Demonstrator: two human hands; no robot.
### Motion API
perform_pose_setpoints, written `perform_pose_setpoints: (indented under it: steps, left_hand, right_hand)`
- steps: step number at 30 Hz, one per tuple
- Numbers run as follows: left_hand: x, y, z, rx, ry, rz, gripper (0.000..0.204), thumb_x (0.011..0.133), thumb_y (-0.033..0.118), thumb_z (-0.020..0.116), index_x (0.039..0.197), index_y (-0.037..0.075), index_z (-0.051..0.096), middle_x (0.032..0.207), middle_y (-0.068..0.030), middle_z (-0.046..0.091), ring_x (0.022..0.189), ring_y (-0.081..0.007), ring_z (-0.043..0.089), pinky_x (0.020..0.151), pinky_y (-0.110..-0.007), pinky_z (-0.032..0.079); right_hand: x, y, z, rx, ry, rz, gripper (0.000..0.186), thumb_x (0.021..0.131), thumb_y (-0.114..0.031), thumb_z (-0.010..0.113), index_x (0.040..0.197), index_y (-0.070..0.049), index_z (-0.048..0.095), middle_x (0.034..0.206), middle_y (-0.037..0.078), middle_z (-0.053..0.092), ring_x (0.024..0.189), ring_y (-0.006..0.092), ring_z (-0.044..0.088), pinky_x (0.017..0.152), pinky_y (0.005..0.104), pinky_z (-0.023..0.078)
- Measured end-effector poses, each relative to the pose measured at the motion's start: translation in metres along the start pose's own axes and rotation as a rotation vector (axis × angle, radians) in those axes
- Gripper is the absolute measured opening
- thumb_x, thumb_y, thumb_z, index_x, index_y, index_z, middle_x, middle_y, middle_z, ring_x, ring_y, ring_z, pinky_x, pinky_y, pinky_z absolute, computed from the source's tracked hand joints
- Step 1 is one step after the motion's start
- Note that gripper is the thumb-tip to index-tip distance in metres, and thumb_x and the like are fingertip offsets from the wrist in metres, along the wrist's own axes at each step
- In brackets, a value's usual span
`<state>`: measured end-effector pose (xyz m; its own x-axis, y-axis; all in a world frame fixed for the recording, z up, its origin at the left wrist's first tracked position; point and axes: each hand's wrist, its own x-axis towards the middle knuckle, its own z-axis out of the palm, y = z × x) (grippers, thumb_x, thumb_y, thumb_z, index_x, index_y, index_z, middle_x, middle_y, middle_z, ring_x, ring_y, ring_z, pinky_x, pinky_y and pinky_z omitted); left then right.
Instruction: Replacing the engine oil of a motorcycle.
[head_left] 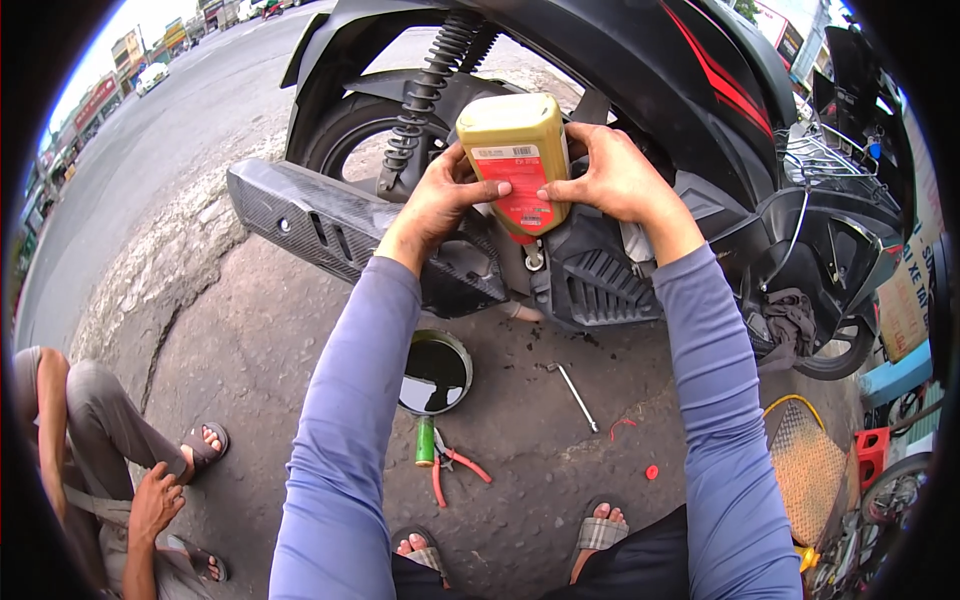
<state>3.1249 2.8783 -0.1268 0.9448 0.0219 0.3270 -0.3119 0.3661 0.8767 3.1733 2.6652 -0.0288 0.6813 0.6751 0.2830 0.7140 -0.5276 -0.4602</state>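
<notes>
Between my two hands is a yellow-gold oil bottle (515,120) with a red label, tipped upside down. Its neck points down at the side of a black scooter's engine (605,285). A small metal fitting (534,258) shows just below the neck; whether the mouth sits inside an opening is hidden. My left hand (440,205) grips the bottle's left side, thumb across the label. On the opposite side, my right hand (625,175) grips it with the thumb on the label too. The exhaust cover (320,215) lies left of my left hand.
On the ground are a round pan (469,372) of dark liquid, a green cylinder (425,442), red-handled pliers (462,466), a metal rod tool (577,397) and a red cap (652,472). A person (90,430) sits at left. At right are a rag (790,322) and a red crate (872,457).
</notes>
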Motion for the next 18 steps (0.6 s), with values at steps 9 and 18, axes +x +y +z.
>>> perform_pose_setpoints:
  steps: [9, 18]
  left_hand:
    - [-0.001, 0.002, -0.003, 0.029, -0.001, 0.003, 0.075, 0.068, 0.002, 0.083, 0.134, 0.001, 0.048, 0.121, -0.011, 0.063, 0.117, -0.0215, 0.057, 0.107, -0.036, 0.038]
    - [0.001, 0.0, -0.004, 0.045, -0.019, -0.004, 0.076, 0.065, 0.005, 0.085, 0.132, 0.0, 0.048, 0.121, -0.0114, 0.063, 0.115, -0.0224, 0.058, 0.105, -0.037, 0.04]
  right_hand:
    - [0.001, -0.005, 0.001, 0.01, -0.067, 0.085, 0.08, 0.062, -0.024, 0.088, 0.128, 0.008, 0.055, 0.116, 0.024, 0.065, 0.107, 0.0264, 0.064, 0.089, 0.036, 0.05]
    - [0.004, 0.01, 0.007, -0.007, 0.045, -0.128, 0.075, 0.065, -0.022, 0.088, 0.127, 0.006, 0.056, 0.111, 0.019, 0.068, 0.088, 0.0169, 0.065, 0.074, 0.031, 0.052]
